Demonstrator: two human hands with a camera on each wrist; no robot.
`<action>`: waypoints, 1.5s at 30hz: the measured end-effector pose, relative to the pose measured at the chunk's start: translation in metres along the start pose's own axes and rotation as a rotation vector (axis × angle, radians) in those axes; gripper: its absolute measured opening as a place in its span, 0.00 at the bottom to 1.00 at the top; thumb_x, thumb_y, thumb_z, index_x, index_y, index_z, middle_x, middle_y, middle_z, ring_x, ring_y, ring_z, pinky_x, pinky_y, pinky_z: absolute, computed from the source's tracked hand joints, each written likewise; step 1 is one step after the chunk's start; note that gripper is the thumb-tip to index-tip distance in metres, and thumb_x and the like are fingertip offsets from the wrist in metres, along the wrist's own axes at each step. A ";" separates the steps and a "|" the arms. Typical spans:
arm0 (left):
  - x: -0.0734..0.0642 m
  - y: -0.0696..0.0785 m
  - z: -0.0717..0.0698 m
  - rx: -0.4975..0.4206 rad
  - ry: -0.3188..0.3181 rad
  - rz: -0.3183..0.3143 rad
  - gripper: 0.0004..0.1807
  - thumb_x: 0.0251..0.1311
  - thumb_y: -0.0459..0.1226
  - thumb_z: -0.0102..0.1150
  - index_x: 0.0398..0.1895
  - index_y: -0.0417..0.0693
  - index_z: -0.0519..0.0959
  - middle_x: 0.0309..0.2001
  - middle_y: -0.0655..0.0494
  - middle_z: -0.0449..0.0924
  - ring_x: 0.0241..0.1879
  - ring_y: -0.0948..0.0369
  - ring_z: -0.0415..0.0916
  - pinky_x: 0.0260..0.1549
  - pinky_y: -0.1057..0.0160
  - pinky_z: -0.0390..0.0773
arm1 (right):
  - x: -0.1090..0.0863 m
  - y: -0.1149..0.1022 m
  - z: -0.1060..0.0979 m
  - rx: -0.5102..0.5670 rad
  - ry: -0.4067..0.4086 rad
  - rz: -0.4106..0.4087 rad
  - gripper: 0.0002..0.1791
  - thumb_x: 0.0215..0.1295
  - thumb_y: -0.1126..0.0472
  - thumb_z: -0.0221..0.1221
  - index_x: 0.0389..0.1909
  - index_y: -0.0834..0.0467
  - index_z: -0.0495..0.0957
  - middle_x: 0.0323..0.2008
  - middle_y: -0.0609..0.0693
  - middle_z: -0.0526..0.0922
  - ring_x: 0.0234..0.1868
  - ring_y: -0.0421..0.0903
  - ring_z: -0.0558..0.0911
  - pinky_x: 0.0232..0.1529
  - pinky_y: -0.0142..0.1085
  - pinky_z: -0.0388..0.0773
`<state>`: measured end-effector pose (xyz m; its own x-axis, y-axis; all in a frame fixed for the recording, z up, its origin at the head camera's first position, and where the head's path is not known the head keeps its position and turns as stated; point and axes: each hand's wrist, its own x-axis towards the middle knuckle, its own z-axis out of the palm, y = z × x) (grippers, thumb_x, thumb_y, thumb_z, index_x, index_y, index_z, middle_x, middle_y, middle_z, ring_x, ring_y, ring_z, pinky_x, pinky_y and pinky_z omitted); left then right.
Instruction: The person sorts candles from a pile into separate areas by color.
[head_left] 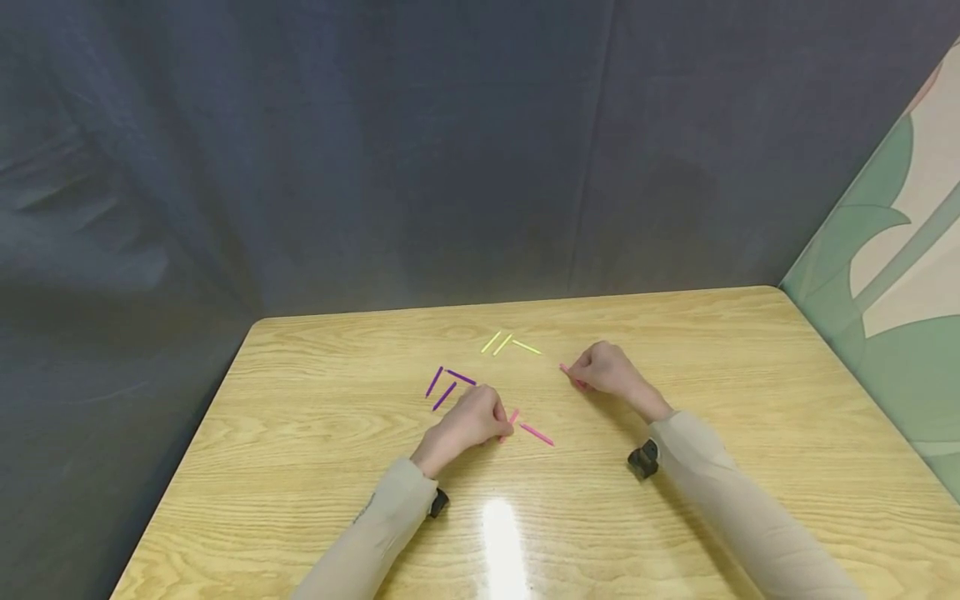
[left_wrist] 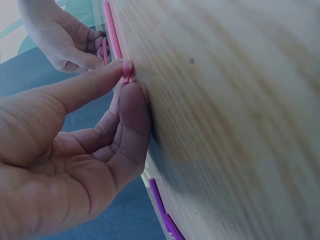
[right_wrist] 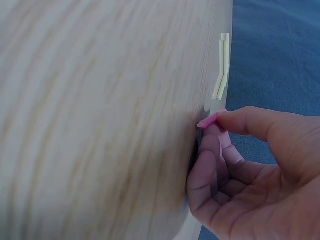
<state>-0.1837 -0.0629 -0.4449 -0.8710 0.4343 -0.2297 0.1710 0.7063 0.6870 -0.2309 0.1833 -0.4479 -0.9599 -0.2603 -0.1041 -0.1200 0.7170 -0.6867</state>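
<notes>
My left hand [head_left: 469,419] pinches a thin pink stick [head_left: 513,415] between thumb and fingertip, low on the table. Just right of it a second pink stick [head_left: 537,434] lies slanted on the wood. Farther right and back, my right hand [head_left: 606,370] pinches another pink stick [head_left: 564,367] by thumb and finger; its end shows in the right wrist view as a pink tip [right_wrist: 207,121]. Three purple sticks [head_left: 444,396] lie beyond the left hand, one slanting across the top. Three yellow sticks [head_left: 502,344] lie toward the back, left of the right hand.
The wooden table [head_left: 315,467] has a dark curtain [head_left: 420,167] behind its far edge. A green and white patterned panel [head_left: 892,275] stands along the right side. Each wrist wears a small black device [head_left: 643,459].
</notes>
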 end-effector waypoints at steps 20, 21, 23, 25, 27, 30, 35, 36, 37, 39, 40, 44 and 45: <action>0.001 0.001 -0.002 -0.004 0.001 -0.005 0.14 0.55 0.29 0.65 0.12 0.38 0.81 0.05 0.61 0.65 0.07 0.68 0.58 0.10 0.71 0.56 | 0.001 0.002 0.000 0.001 0.011 -0.011 0.16 0.60 0.67 0.58 0.12 0.63 0.78 0.08 0.43 0.69 0.12 0.36 0.58 0.16 0.27 0.55; 0.001 0.000 -0.002 0.000 0.003 -0.006 0.14 0.54 0.28 0.64 0.12 0.38 0.81 0.05 0.61 0.65 0.07 0.68 0.58 0.11 0.71 0.56 | 0.002 0.002 0.000 0.003 0.011 -0.002 0.16 0.59 0.66 0.58 0.12 0.63 0.79 0.08 0.44 0.70 0.12 0.36 0.58 0.17 0.27 0.56; 0.001 0.000 -0.001 0.004 0.005 -0.008 0.13 0.54 0.28 0.64 0.12 0.38 0.81 0.06 0.60 0.67 0.07 0.68 0.58 0.11 0.71 0.57 | 0.002 0.003 0.001 0.006 0.009 0.004 0.15 0.59 0.66 0.58 0.13 0.63 0.79 0.10 0.45 0.72 0.12 0.36 0.59 0.17 0.28 0.57; 0.001 0.000 -0.001 0.007 0.004 -0.013 0.13 0.54 0.28 0.64 0.12 0.39 0.81 0.06 0.59 0.68 0.07 0.68 0.59 0.11 0.71 0.57 | 0.002 0.002 0.001 0.009 0.007 0.011 0.15 0.59 0.67 0.58 0.13 0.63 0.79 0.09 0.44 0.71 0.12 0.36 0.59 0.16 0.27 0.56; 0.001 -0.001 -0.001 0.016 0.011 -0.011 0.13 0.53 0.27 0.64 0.12 0.39 0.81 0.06 0.59 0.68 0.07 0.68 0.59 0.11 0.71 0.57 | 0.002 0.002 0.002 0.011 0.005 0.005 0.16 0.59 0.67 0.58 0.12 0.63 0.78 0.08 0.43 0.68 0.12 0.36 0.58 0.16 0.27 0.55; 0.002 -0.001 0.000 0.018 0.017 -0.013 0.12 0.52 0.26 0.63 0.12 0.38 0.80 0.07 0.58 0.68 0.08 0.68 0.59 0.11 0.71 0.57 | 0.002 0.003 0.003 0.012 0.002 -0.007 0.18 0.60 0.67 0.58 0.10 0.64 0.77 0.06 0.40 0.64 0.11 0.36 0.56 0.15 0.27 0.53; 0.002 -0.002 0.000 0.002 0.020 -0.018 0.12 0.51 0.24 0.61 0.12 0.38 0.80 0.11 0.51 0.74 0.08 0.68 0.61 0.11 0.71 0.58 | 0.001 0.005 0.002 0.017 -0.007 -0.015 0.20 0.63 0.66 0.59 0.10 0.64 0.76 0.06 0.40 0.62 0.11 0.37 0.55 0.17 0.28 0.54; 0.002 -0.002 0.000 -0.002 0.018 -0.020 0.12 0.51 0.24 0.60 0.12 0.38 0.80 0.11 0.50 0.75 0.08 0.68 0.61 0.11 0.71 0.59 | 0.001 0.005 0.001 0.015 -0.006 -0.009 0.20 0.63 0.65 0.60 0.10 0.64 0.76 0.06 0.40 0.63 0.11 0.37 0.55 0.17 0.28 0.54; 0.002 -0.002 0.000 -0.005 0.017 -0.020 0.12 0.51 0.23 0.60 0.12 0.38 0.80 0.11 0.50 0.75 0.08 0.67 0.61 0.11 0.71 0.59 | 0.001 0.005 0.001 0.015 -0.005 -0.007 0.20 0.63 0.65 0.60 0.10 0.64 0.77 0.06 0.40 0.64 0.12 0.37 0.55 0.17 0.28 0.54; 0.002 -0.002 0.001 -0.011 0.018 -0.019 0.12 0.50 0.23 0.59 0.12 0.37 0.79 0.10 0.51 0.74 0.08 0.67 0.61 0.11 0.71 0.58 | 0.001 0.006 0.001 0.012 -0.004 -0.006 0.20 0.63 0.64 0.60 0.11 0.64 0.78 0.06 0.41 0.65 0.12 0.36 0.56 0.17 0.28 0.54; 0.002 -0.002 0.000 -0.011 0.016 -0.019 0.12 0.49 0.22 0.58 0.12 0.37 0.79 0.09 0.53 0.73 0.08 0.67 0.60 0.11 0.71 0.58 | 0.001 0.007 0.001 0.013 -0.005 -0.006 0.20 0.63 0.64 0.60 0.11 0.64 0.78 0.06 0.41 0.65 0.12 0.37 0.56 0.16 0.28 0.53; 0.002 -0.002 0.001 -0.011 0.016 -0.016 0.11 0.48 0.22 0.57 0.12 0.37 0.79 0.07 0.58 0.69 0.08 0.67 0.59 0.10 0.71 0.57 | 0.001 0.007 0.001 0.020 -0.006 -0.007 0.18 0.63 0.64 0.61 0.13 0.63 0.80 0.08 0.44 0.69 0.12 0.37 0.56 0.16 0.27 0.53; 0.002 -0.002 0.000 -0.010 0.015 -0.016 0.11 0.48 0.22 0.57 0.12 0.37 0.79 0.07 0.59 0.68 0.08 0.67 0.60 0.11 0.71 0.58 | 0.000 0.007 0.000 0.022 -0.006 -0.009 0.18 0.64 0.64 0.61 0.13 0.63 0.80 0.08 0.45 0.70 0.12 0.37 0.57 0.16 0.27 0.54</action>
<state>-0.1856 -0.0634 -0.4471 -0.8806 0.4140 -0.2304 0.1520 0.7073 0.6903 -0.2317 0.1879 -0.4529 -0.9573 -0.2705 -0.1024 -0.1227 0.7003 -0.7032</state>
